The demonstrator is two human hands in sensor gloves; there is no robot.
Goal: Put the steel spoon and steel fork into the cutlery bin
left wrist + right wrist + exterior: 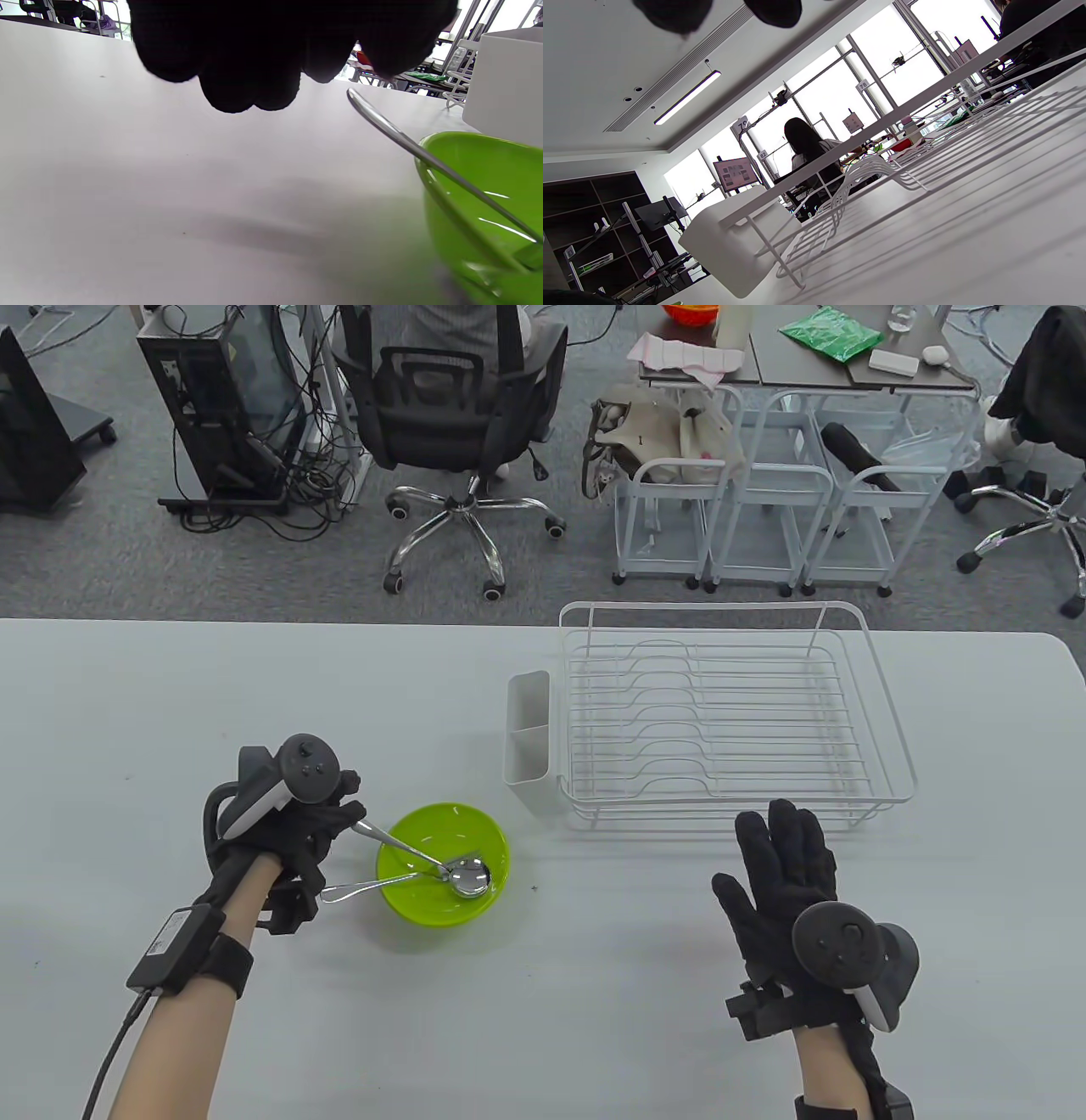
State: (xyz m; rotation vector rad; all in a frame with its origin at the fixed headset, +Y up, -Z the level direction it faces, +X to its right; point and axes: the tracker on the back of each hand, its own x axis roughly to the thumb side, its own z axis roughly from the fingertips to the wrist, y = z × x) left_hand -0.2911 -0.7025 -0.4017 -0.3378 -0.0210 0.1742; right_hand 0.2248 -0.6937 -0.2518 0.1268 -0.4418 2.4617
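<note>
The spoon (441, 872) and the fork (373, 886) both lie in the green bowl (399, 831), with their handles sticking out over the rim on the left side. The left hand (293, 831) is right at the tip of the spoon handle. Its fingers (246, 63) look curled and close together, but I cannot tell if they have the handle pinched yet (the left wrist view shows the handle tip very near the fingertips, maybe touching). So I think the step now is picking up the spoon, and nothing is in the bin yet.

The right hand (789, 882) lies flat and spread wide on the table (127, 687), near the front of the white rack (738, 712), holding nothing.

The bin (529, 746) hangs on the left end of the rack, a little way behind the bowl. Next, the left hand needs a firm pinch on the thin handle, then lift the spoon out, tip it upright and lower it into the bin's open top. The fork comes after that.
</note>
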